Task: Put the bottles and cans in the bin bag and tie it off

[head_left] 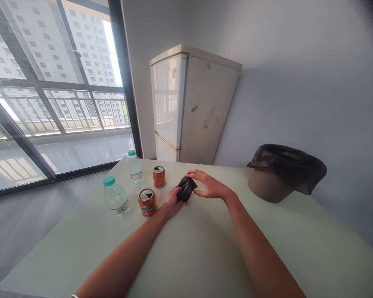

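Note:
My left hand [174,198] is closed around a crumpled bundle of black plastic bag [186,188], held just above the table. On its right side my right hand [211,185] curves in a C shape, thumb and fingers apart. Its fingertips reach the bundle's edge; whether they touch it I cannot tell. Beside my left forearm stands an orange drink can [147,203], with a second orange can [159,177] farther back. Both are upright with opened tops. To their left are two clear plastic bottles with teal caps, a nearer bottle [115,198] and a farther bottle [134,169].
A brownish bin [264,184] lined with a black bag [298,165] stands at the right on the pale table [205,256]. Behind the table is a white fridge [208,107] with worn patches. Large glass sliding doors [59,87] fill the left side.

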A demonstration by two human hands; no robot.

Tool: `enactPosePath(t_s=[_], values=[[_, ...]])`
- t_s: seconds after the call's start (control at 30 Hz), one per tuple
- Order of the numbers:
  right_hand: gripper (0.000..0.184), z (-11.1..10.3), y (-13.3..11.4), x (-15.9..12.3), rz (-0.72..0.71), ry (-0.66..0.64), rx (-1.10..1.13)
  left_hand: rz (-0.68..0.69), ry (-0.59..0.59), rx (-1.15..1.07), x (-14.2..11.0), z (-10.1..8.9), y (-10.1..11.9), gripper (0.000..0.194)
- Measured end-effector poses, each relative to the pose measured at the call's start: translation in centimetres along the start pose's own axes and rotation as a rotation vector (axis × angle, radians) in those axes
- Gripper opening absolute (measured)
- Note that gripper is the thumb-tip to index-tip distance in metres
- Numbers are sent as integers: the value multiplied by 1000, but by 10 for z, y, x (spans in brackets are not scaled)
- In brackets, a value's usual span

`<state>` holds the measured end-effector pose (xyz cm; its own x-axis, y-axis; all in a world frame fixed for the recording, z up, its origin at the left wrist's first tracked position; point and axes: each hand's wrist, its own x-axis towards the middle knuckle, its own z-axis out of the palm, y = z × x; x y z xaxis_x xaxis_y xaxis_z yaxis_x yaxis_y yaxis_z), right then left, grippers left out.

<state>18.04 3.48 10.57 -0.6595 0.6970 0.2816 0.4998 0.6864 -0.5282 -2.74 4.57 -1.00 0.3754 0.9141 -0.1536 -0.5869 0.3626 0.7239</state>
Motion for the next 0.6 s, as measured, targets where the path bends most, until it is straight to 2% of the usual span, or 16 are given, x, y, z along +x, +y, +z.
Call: enactPosePath(t_s=[0.07, 0.13, 0.2, 0.33, 0.47, 0.6], values=[[75, -2, 3, -1, 147, -9, 179, 24, 6, 7, 0, 1, -2, 17], [75, 2, 8, 1, 363, 77, 390, 50, -12, 26, 0, 3, -5, 23], [73, 7, 13, 5, 514, 143, 559, 73, -48, 60, -2, 4, -8, 32], [60, 17, 18, 11, 534, 119, 695, 81, -120, 70, -4, 5, -8, 50], [45, 15, 20, 11, 552, 223, 708, 91, -143, -22, -5, 8, -4, 58], [54, 14, 18, 10, 566, 221, 739, 99, -96, 6, -5, 8, -5, 51]])
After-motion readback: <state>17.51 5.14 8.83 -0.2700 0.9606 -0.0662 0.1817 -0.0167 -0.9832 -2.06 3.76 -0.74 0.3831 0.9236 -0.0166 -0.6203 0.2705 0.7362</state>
